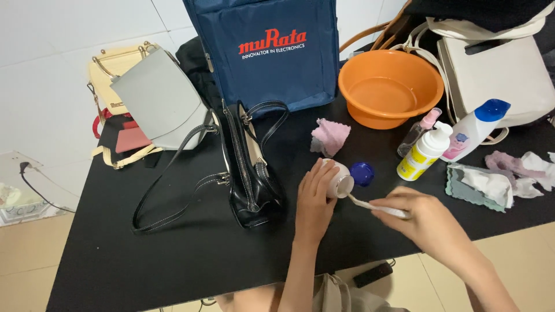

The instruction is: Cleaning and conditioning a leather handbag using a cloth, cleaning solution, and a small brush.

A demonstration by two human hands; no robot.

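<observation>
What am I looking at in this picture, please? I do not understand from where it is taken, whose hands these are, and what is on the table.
A camera worn on a person's head took the picture; it looks down at that person's own bare hands. No machine is there.

The left hand holds a small white jar, tilted on its side. The right hand holds a thin white tool whose tip reaches the jar's mouth. The jar's blue lid lies beside it.

On the black table stand a black handbag, a grey bag, a large navy bag, an orange basin, a pink cloth, bottles and crumpled cloths.
</observation>
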